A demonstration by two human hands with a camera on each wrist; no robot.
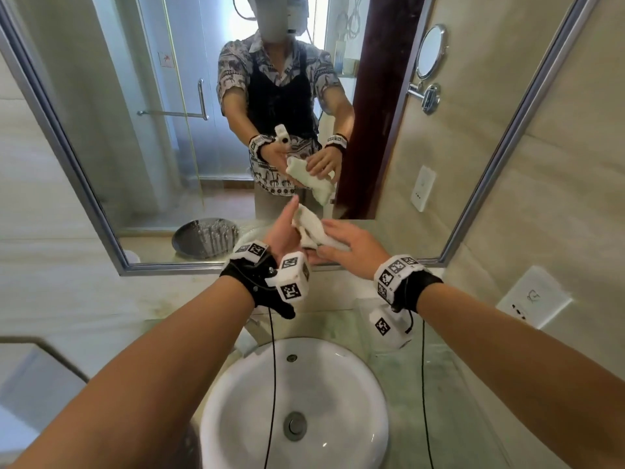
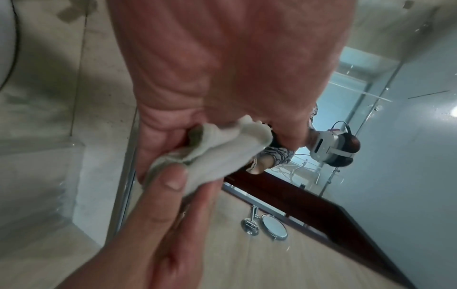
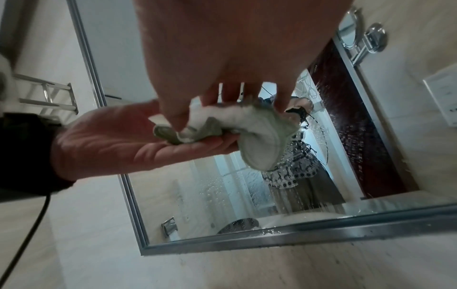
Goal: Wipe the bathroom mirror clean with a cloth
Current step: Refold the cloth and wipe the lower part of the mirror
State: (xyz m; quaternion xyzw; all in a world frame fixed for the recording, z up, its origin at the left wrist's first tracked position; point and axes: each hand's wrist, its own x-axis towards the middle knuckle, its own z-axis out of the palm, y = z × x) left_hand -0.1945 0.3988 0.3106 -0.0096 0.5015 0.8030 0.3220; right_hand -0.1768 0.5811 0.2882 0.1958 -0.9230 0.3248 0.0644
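The wall mirror (image 1: 162, 137) in a metal frame fills the upper head view; water drops speckle its lower glass (image 3: 217, 187). A crumpled white cloth (image 1: 313, 228) is held just in front of the mirror's bottom edge. My left hand (image 1: 280, 231) lies palm up under it, fingers straight, thumb raised. My right hand (image 1: 348, 245) reaches in from the right and pinches the cloth (image 3: 257, 135) between thumb and fingertips. In the left wrist view the cloth (image 2: 215, 154) sits between my left palm and the right hand's thumb (image 2: 170, 181).
A round white sink (image 1: 236, 401) lies directly below my arms. A clear box (image 1: 368, 309) stands on the counter at the right, with a wall socket (image 1: 534, 296) beyond it. A round shaving mirror (image 1: 431, 50) on an arm shows at the upper right.
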